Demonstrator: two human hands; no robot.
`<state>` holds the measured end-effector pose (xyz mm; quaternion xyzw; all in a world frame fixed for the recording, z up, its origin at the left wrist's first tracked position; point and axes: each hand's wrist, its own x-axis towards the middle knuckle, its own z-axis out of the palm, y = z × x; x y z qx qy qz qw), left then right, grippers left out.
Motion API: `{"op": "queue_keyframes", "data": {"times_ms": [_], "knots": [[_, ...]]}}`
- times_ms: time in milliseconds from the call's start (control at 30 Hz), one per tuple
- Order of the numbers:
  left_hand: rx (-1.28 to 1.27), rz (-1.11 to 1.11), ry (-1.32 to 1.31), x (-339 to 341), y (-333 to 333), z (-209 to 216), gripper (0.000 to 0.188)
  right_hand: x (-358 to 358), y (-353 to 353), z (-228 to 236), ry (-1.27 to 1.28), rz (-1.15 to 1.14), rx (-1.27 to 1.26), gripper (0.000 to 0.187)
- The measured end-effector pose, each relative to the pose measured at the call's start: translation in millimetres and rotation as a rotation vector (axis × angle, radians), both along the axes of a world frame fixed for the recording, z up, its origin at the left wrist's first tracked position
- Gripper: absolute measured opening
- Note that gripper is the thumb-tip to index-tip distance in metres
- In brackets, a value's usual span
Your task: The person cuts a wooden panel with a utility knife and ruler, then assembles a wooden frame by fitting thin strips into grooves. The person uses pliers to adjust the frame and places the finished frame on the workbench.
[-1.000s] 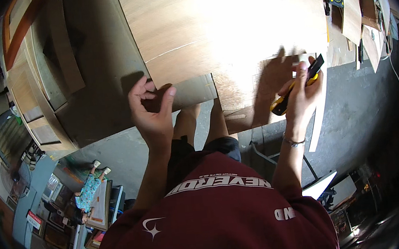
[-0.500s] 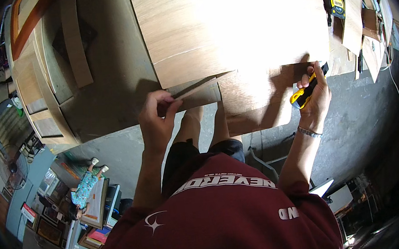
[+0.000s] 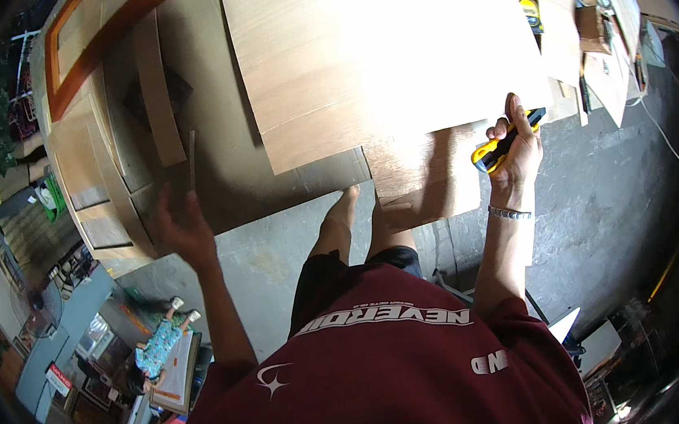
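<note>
My left hand (image 3: 184, 231) is over the shaded left part of the table, slightly blurred, its fingers apart. Just beyond its fingertips is a thin wooden strip (image 3: 191, 151); whether they still touch is hard to see. My right hand (image 3: 517, 160) is wrapped round a yellow and black utility knife (image 3: 487, 153), beside the near right corner of a large plywood sheet (image 3: 308, 100). Lamplight washes out much of that sheet. Partly under its near edge lies a smaller brown plywood piece (image 3: 426, 175), which overhangs the table edge.
A wider wood strip (image 3: 154, 91), an orange-brown frame (image 3: 99, 51) and a pale panelled frame (image 3: 85, 187) lie at left. On the right are a tape measure (image 3: 531, 15) and several offcuts (image 3: 606, 80). A person in a patterned garment (image 3: 157, 350) is at lower left, near a fan (image 3: 36, 298).
My left hand has moved left, away from the plywood edge, and opened. The thin strip went with it and now points away from me. My right hand, still holding the knife, has shifted slightly left.
</note>
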<state>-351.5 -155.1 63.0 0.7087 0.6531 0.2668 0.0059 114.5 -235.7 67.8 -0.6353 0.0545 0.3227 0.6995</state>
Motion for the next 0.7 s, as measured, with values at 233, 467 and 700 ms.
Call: {"op": "queue_keyframes", "data": {"times_ms": [233,467,700], "knots": [[-1.208,-0.083,-1.545,133,84,3,0.064,17,-10,66,-0.12,-0.012,0.074,0.025],[-1.419,-0.175,-1.762,155,45,18,0.043,55,-45,94,-0.208,0.098,0.046,0.022],[-1.199,-0.239,-1.86,124,-81,16,0.05,79,-133,65,-0.247,-0.01,-0.289,0.029]]}}
